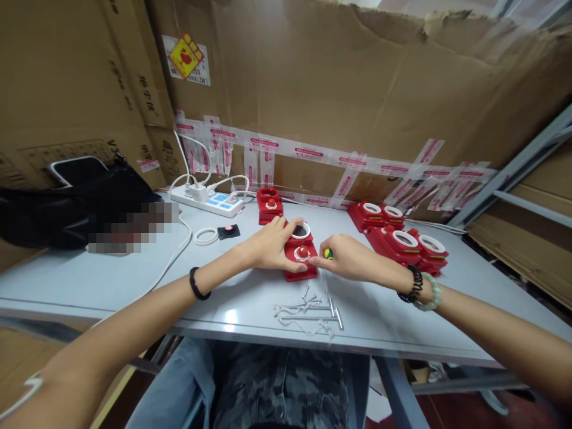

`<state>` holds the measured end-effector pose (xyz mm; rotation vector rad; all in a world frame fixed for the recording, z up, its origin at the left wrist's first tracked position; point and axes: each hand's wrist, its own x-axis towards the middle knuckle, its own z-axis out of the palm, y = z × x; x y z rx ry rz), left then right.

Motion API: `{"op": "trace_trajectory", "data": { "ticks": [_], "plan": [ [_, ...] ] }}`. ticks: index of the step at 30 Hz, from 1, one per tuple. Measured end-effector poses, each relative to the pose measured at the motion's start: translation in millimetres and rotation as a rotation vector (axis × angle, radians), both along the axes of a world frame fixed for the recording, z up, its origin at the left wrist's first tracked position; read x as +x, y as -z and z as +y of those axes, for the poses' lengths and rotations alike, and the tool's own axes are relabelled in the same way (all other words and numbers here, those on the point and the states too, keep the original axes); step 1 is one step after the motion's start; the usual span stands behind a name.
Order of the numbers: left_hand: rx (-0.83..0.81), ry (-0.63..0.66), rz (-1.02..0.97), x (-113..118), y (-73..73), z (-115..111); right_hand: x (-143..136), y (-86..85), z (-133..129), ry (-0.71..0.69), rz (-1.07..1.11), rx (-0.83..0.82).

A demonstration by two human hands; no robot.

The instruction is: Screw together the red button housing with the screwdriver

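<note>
A red plastic housing (304, 269) with a red dome button and a round white-rimmed opening lies on the grey table (134, 280) in front of me. My left hand (270, 244) rests on its left side and holds it down. My right hand (351, 257) is closed around a small screwdriver with a yellow-green handle (328, 254), its fingertips touching the housing's right edge. A pile of metal screws and bent wire parts (310, 310) sits just in front of the housing.
More red housings stand at the right (402, 238) and one behind (269, 205). A white ring (206, 236) and a small black pad with a red button (229, 231) lie left. A white power strip (208, 199) and a black bag (67, 205) sit farther left. Cardboard walls surround the table.
</note>
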<state>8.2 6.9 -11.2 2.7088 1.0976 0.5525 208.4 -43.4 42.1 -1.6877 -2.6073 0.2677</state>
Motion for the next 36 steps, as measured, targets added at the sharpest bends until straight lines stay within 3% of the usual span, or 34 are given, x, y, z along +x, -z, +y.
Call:
{"op": "trace_trajectory", "data": {
  "ticks": [8, 14, 17, 21, 27, 32, 36],
  "plan": [
    [0.021, 0.009, -0.005, 0.5, 0.1, 0.1, -5.6, -2.9, 1.4, -0.048, -0.076, -0.028],
    [0.019, -0.011, 0.012, 1.3, -0.2, 0.2, -8.1, -15.7, -3.9, -0.101, -0.001, 0.103],
    [0.027, -0.012, 0.021, 1.0, 0.6, 0.3, -6.8, -18.8, -11.9, -0.161, 0.047, -0.02],
    [0.029, -0.034, 0.017, 0.3, 1.4, 0.3, -5.3, -7.6, -23.7, -0.17, -0.019, -0.217],
    [0.031, -0.056, 0.039, 1.8, -1.2, -1.8, -2.9, 2.8, -28.4, -0.133, -0.11, -0.208],
    [0.026, -0.081, 0.137, -3.4, -9.7, -5.8, 3.1, -11.1, -26.6, -0.167, -0.007, -0.052],
    [0.027, -0.052, 0.213, -16.0, -22.2, -7.7, 4.8, -31.9, -25.0, -0.14, 0.255, 0.012]
  ]
}}
